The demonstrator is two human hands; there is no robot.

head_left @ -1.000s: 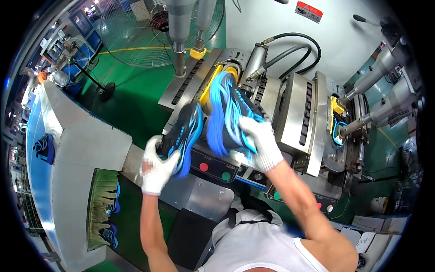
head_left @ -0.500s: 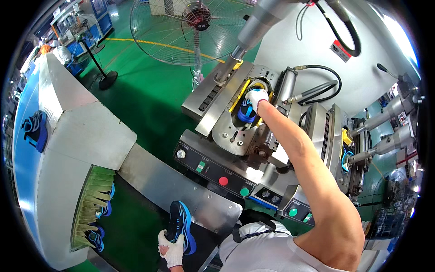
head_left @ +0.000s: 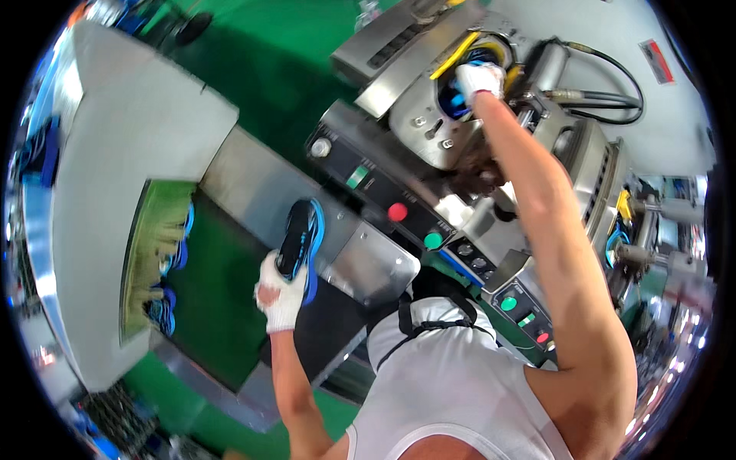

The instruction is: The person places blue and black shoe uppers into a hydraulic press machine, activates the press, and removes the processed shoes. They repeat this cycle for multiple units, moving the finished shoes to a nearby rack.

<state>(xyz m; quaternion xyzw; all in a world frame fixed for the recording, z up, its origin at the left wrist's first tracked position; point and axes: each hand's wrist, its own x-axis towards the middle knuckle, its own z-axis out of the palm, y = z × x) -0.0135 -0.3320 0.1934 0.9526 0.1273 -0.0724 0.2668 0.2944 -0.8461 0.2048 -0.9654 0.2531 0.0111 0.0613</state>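
Leftward, well apart from the fingers of either hand: several black-and-blue shoes (head_left: pixel 161 310), part hidden by a pale green strip curtain (head_left: pixel 157 245).

Next, the left hand (head_left: pixel 280 295), in a white knit glove. Fingers closed round the near end of a black shoe with a bright blue, wavy-edged sole (head_left: pixel 297 241); thumb on its right side, the rest on its left. Shoe extends beyond the fingertips, far end away from the body, sole edge turned right. Brushed-steel counter (head_left: pixel 253 176) lies beneath and beyond it; contact with the metal cannot be told.

Handling, judged: light; upper soft and likely to give under a squeeze, sole springy but firmer. Not fragile. Knit glove should grip well; smooth sole edge perhaps slicker. Best hold: across the near end, sole and upper pinched together, as now.

Between the hands, a black control panel with round coloured buttons (head_left: pixel 376 195), touched by neither.

Rightmost, the right hand (head_left: pixel 479 80), also white-gloved, reaches into an oval recess of a steel machine (head_left: pixel 433 126). Second black-and-blue shoe (head_left: pixel 452 101) sits under and just left of those fingers, a yellow bar (head_left: pixel 456 55) beyond. Finger spread and grip there: cannot tell, blurred and hidden.
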